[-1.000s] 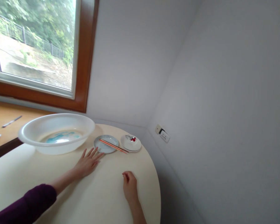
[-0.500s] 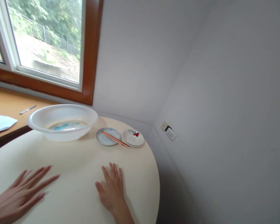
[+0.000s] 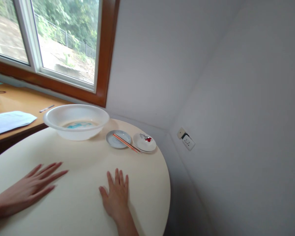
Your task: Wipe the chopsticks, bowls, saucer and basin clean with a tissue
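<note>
"Pale round bench [image 3: 86, 206], window [image 3: 66, 36] behind. What touches the bench?"
"Left grip [image 3: 30, 190] and right grip [image 3: 116, 197], both spread open; farther back, chopsticks [image 3: 125, 142] rest across the grey plate [image 3: 111, 141], near the basin [image 3: 76, 135]."

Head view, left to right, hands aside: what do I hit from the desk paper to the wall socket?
Paper → slim pen-like item → translucent basin → grey plate → white dish → wall socket.
</note>
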### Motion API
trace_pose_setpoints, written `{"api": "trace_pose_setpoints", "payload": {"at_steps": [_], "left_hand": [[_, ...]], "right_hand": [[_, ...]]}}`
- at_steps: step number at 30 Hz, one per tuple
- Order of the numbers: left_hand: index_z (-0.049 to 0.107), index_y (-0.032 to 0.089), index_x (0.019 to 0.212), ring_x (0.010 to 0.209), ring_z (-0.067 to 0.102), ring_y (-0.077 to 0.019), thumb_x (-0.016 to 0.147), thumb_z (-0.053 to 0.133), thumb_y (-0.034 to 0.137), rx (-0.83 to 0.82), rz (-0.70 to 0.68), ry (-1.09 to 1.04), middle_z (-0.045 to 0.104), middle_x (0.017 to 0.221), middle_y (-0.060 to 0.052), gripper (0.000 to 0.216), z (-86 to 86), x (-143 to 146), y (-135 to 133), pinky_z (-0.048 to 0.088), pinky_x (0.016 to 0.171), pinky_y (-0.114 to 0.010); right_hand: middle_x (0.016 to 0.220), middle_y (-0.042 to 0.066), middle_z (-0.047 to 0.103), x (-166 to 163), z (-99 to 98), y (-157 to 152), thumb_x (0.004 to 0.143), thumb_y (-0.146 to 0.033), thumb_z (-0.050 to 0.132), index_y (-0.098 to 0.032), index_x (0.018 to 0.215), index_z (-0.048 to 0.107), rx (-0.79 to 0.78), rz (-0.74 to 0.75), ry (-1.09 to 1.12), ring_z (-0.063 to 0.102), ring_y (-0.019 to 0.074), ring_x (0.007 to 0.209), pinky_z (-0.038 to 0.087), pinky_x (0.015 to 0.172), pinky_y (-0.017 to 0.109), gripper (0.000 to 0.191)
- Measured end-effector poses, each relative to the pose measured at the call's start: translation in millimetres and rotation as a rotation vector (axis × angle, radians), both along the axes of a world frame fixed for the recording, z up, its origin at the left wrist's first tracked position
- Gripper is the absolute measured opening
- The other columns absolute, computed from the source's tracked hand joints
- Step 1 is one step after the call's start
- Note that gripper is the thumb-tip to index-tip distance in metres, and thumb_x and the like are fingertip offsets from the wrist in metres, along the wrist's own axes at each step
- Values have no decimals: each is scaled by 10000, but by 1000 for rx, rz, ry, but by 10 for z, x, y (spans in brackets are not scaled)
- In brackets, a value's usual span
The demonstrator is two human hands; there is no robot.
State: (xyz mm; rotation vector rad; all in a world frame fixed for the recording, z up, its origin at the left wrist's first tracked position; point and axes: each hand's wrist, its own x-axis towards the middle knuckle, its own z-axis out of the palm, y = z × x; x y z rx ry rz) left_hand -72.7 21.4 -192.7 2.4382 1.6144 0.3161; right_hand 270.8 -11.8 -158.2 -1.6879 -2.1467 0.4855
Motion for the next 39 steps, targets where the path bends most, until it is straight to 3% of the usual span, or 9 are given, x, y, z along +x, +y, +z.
{"api": "trace_pose_setpoints", "payload": {"at_steps": [12,25,39], "left_hand": [[402,473,1281,1346,247,-290,785,485,477,-63,76,-80,324,1431,58,502,275,180,-100,74,1100,-547],[396,382,1330,1362,234,-287,854,405,495,-54,60,-40,286,1466,-20,489,324,231,-132,90,1099,-541],[397,411,1332,1365,236,-299,853,388,541,-79,35,-124,306,1475,0,496,245,159,-128,67,1100,-550]], "right_hand": [[1487,101,240,7,-72,35,924,-483,312,-293,1377,364,46,13,-60,156,267,1381,79,1097,540,494],[1487,84,238,27,-71,63,925,-479,307,-308,1379,351,22,21,-147,166,257,1379,96,1100,522,487],[1469,48,281,47,-128,103,912,-486,362,-341,1346,399,37,-8,-146,210,244,1367,137,1106,507,459]]}}
